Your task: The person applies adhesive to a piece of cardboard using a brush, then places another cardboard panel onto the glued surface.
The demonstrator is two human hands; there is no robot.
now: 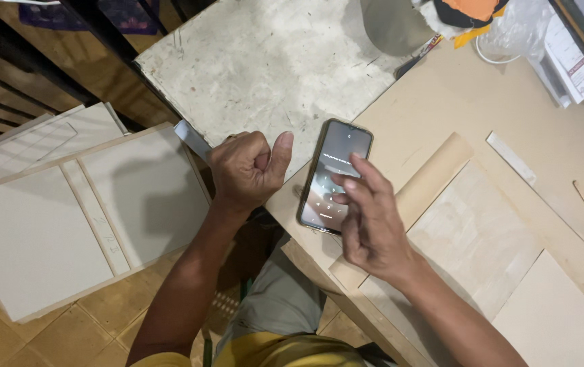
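On the worktop [455, 95] edge, the phone [336, 173] could slip under the spread right hand's [370, 214] taps (left hand [248, 170] fisted).

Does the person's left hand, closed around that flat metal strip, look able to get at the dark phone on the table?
Probably yes: the left hand sits just beside the dark phone with bare table between, though it holds the metal strip.
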